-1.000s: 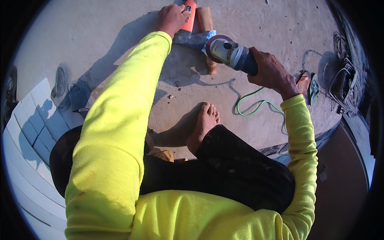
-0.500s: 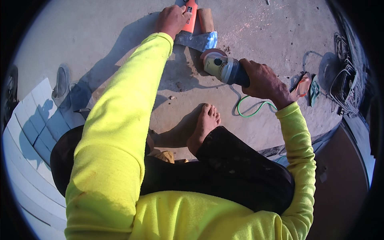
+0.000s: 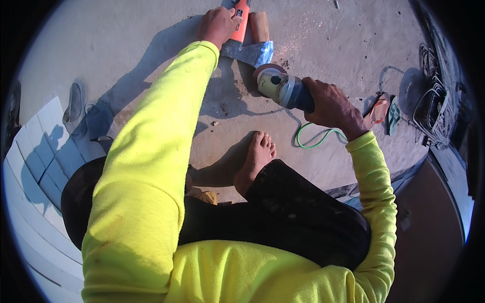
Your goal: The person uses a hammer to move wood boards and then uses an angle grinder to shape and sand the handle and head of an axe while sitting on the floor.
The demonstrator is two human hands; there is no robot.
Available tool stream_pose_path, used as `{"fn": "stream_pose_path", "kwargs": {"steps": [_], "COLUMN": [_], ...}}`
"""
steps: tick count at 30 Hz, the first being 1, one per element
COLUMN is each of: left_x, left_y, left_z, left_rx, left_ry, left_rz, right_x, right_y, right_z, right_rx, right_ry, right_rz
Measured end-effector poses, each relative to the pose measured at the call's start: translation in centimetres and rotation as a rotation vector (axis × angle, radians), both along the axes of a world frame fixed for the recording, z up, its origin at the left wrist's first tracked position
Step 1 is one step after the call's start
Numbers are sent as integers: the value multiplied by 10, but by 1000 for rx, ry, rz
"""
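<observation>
The left fingers (image 3: pixel 236 20) hold an axe (image 3: pixel 239 35), the right fingers (image 3: pixel 310 85) an angle grinder (image 3: pixel 286 91).

Orange axe hndl (image 3: pixel 243 25); grn cord (image 3: pixel 309 147)

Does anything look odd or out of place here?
Yes: a bare foot is near the grinder in the right hand. That seems odd around a power tool, particularly with sandals lying unworn off to the right.

A sunlit, gritty concrete floor (image 3: pixel 364 38) spreads beneath an angle grinder (image 3: pixel 284 88), an axe (image 3: pixel 245 52) and a green cord (image 3: pixel 309 147) in an open-air work yard, with what appear to be bent metal rods (image 3: pixel 434 103) at its dim edge.
</observation>
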State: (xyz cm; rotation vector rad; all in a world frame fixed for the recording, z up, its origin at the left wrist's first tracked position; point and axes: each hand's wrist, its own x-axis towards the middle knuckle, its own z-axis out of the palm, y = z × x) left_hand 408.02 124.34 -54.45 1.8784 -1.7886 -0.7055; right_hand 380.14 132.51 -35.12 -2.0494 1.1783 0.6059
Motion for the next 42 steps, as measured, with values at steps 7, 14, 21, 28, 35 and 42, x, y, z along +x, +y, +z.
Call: {"fn": "stream_pose_path", "kwargs": {"steps": [7,14,21,28,35,42], "left_x": [-6,3,-1,3,2,3], "left_y": [8,2,4,5,2,5], "left_z": [11,-3,16,20,9,10], "left_rx": [25,-13,78,84,35,-34], "left_ry": [-15,0,25,22,87,7], "left_rz": [-25,-7,-16,-1,-11,-55], "right_x": [-7,-8,-26,-26,-27,-21], "right_y": [6,-2,-23,-48,-62,-52], "right_z": [-2,-6,-10,-10,-15,-12], "right_rx": [10,-12,-44,-8,-52,-10], "right_ry": [19,-40,-68,-87,-61,-85], "right_rz": [-58,-90,-143,-107,-117,-68]}}
